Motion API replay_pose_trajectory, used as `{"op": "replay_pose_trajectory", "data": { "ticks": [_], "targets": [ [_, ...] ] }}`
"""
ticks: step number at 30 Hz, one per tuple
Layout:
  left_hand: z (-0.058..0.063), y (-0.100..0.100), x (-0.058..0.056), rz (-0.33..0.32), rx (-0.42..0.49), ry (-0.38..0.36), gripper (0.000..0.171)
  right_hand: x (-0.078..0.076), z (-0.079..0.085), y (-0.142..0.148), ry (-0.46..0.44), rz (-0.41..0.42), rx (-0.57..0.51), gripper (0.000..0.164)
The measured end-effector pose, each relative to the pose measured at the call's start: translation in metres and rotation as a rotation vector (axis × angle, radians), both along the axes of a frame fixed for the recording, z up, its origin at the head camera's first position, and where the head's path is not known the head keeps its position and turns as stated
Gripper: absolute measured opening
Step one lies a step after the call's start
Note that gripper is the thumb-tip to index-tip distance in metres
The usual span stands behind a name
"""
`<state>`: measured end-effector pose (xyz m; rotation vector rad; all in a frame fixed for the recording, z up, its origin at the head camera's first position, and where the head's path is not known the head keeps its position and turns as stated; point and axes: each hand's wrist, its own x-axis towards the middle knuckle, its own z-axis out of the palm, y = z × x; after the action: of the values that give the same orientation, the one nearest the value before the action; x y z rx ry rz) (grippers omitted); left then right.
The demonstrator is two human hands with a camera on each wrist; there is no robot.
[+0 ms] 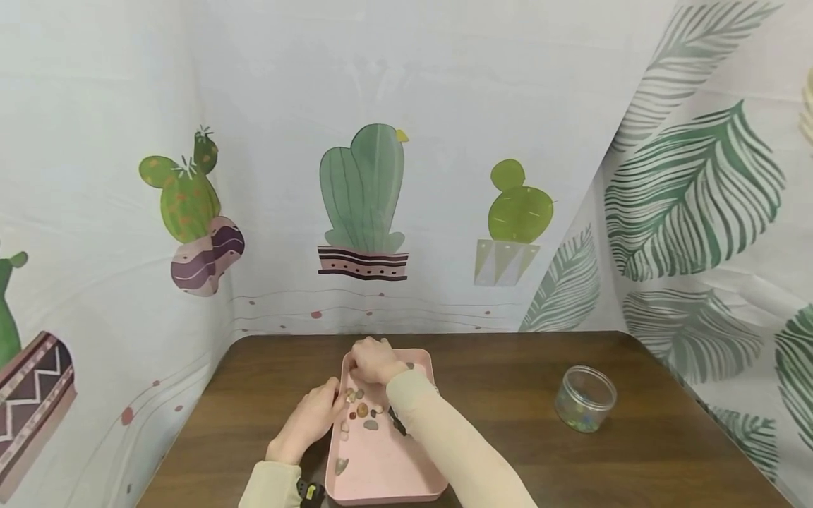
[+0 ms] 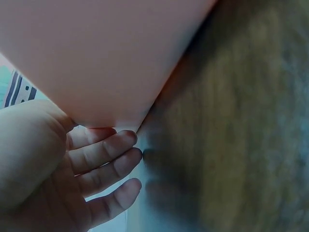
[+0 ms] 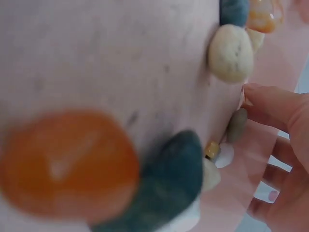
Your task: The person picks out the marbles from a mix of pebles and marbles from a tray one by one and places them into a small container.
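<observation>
A pink rectangular tray (image 1: 394, 458) with low walls holds several small stones, among them a round orange-brown stone (image 1: 362, 410) and a flat grey stone (image 1: 371, 425). My left hand (image 1: 312, 416) grips the tray's left wall; in the left wrist view its thumb passes behind the wall and the fingers lie outside. At the far left corner, my right hand (image 1: 376, 361) pinches a small reddish-white stone (image 3: 245, 100) between thumb and forefinger, mostly hidden. In the right wrist view a cream stone (image 3: 231, 54) and a dark green stone (image 3: 169, 181) lie near it.
A clear round jar (image 1: 585, 398) with green and blue bits at its bottom stands on the brown wooden table (image 1: 508, 395), right of the tray. Behind the table hangs a white cloth (image 1: 438, 92) printed with cacti and leaves.
</observation>
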<state>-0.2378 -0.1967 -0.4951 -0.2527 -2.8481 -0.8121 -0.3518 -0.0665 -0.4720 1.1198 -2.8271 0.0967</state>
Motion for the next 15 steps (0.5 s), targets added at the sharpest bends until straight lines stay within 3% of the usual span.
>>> {"op": "replay_pose_trajectory", "data": {
  "ticks": [6,15],
  "targets": [
    [0.000,0.000,-0.001,0.012,-0.005,-0.003,0.012,0.003,0.008,0.006,0.030,-0.019,0.037,0.013],
    [-0.002,-0.002,0.000,0.005,-0.007,0.010,0.011,0.011,0.026,0.021,0.099,0.048,0.053,0.022]
  ]
}}
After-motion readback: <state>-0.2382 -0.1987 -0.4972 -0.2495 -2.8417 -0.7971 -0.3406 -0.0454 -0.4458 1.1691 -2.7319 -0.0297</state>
